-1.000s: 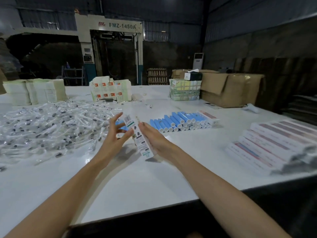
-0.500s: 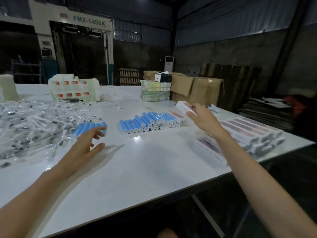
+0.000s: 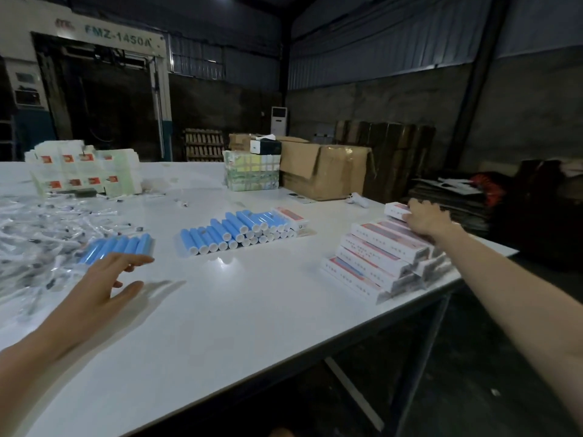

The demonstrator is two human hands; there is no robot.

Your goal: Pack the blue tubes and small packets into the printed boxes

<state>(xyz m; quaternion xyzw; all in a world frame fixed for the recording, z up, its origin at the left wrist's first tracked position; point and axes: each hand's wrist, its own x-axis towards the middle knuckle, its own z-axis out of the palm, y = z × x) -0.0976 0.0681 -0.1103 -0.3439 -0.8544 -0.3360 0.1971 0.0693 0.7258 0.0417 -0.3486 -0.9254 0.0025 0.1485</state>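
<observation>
- Carried to the far right since a second ago: printed box (image 3: 397,211), now gripped in right hand (image 3: 426,217), touching down on the box stack (image 3: 378,257).
- Let go with left hand (image 3: 104,279), now spread, empty, hovering just near of the loose blue tubes (image 3: 118,247).
- Suggests one box finished; tube pickup probably next.

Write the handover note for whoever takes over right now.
Left hand: open, beside a small group of blue tubes.
Right hand: grip on a printed box atop the stack of printed boxes.
Also: main pile of blue tubes in the middle, clear packets far left.
Done: boxes stacked; contents not visible.
Left: loose tubes and packets need boxing.
</observation>
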